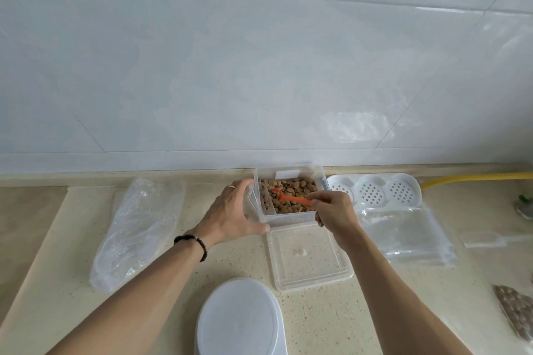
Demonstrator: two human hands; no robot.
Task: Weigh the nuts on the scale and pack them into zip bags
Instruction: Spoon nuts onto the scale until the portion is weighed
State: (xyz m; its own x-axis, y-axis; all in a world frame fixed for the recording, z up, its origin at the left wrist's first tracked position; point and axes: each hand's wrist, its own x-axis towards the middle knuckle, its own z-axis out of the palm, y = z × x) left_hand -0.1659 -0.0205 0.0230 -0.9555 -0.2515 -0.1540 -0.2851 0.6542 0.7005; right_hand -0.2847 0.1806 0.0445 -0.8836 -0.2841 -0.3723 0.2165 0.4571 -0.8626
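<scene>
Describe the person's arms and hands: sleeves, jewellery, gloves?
Both forearms are bare, with no sleeves in view and no gloves. The left hand has a pale ring on one finger, and a dark beaded bracelet sits around the left wrist. The right hand shows no ring, watch or band in this view.

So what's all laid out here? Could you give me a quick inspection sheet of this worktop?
Surface: speckled beige counter.
Job's things: clear box of nuts; orange scoop in it; white scale; stack of zip bags; one filled bag.
Clutter: box lid; crumpled plastic bag; white perforated tray.
Hands: left hand holds the box; right hand grips the scoop.
Cables: yellow hose.
Surroundings: white tiled wall.
</scene>
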